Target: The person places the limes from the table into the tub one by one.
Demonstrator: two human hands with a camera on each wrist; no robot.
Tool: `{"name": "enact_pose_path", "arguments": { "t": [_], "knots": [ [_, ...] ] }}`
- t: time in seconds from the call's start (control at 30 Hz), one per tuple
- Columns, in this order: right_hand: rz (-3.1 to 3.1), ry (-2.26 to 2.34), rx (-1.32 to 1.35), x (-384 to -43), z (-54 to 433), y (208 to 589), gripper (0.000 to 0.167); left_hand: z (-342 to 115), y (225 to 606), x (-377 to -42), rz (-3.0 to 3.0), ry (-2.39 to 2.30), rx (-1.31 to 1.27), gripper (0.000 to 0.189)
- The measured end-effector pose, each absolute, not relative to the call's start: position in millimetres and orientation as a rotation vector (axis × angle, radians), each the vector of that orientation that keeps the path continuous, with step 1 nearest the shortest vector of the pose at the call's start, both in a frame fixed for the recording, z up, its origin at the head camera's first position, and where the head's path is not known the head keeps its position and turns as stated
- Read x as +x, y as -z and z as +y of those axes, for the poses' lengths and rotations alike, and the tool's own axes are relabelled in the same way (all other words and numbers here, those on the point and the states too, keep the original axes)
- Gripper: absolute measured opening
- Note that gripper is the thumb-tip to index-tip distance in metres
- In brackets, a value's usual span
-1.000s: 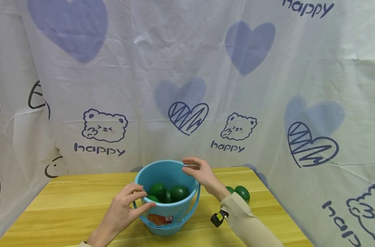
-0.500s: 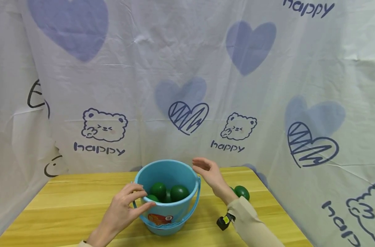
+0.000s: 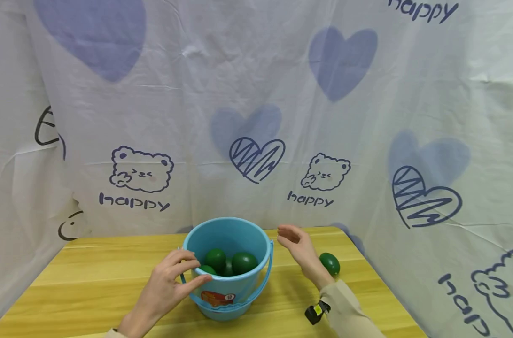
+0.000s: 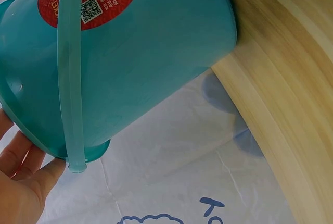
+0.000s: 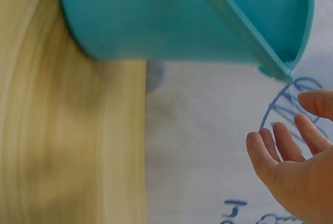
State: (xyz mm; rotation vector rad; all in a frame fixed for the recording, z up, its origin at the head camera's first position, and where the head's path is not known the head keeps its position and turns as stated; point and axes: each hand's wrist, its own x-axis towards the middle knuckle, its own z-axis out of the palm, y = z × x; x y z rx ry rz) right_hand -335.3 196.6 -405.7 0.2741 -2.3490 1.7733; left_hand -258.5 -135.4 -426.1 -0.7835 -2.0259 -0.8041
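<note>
A light blue bucket (image 3: 235, 284) with a swing handle stands upright on the table. Several dark green oval fruits (image 3: 244, 263) lie inside it. My left hand (image 3: 165, 284) holds the bucket's left rim between thumb and fingers. In the left wrist view those fingers (image 4: 14, 153) sit at the rim beside the handle's pivot. Right of the bucket, my right hand (image 3: 299, 247) is in the air, apart from the rim, its fingers loosely bent and holding nothing. The right wrist view has the same hand (image 5: 299, 179) below the bucket's handle pivot.
One more green fruit (image 3: 330, 264) lies on the wooden table (image 3: 112, 272) beside my right forearm. A black device (image 3: 315, 313) is worn at the right cuff. Behind the table hangs a white printed cloth (image 3: 189, 117), with more cloth at both sides.
My right hand has moved away from the bucket's right rim, out to the right. A second fruit on the table is now out of sight by that forearm. The left hand has kept its place.
</note>
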Motion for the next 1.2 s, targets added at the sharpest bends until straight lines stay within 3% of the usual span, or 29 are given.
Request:
{"name": "enact_pose_path", "arguments": {
  "t": [0.63, 0.9, 1.2],
  "knots": [
    [-2.451, -1.590, -0.099, -346.6, 256.4, 443.8, 0.042, -136.2, 424.8, -258.1, -2.010, 0.818, -0.780, 0.024],
    [-2.526, -1.507, -0.110, -351.2, 267.5, 449.7, 0.046, -136.4, 424.4, -259.6, -2.031, 0.806, -0.786, 0.024],
    [-2.706, -1.073, -0.019, -357.4, 268.2, 466.6, 0.047, -135.8, 424.8, -259.5, -2.027, 0.810, -0.800, 0.024]
  ]
}}
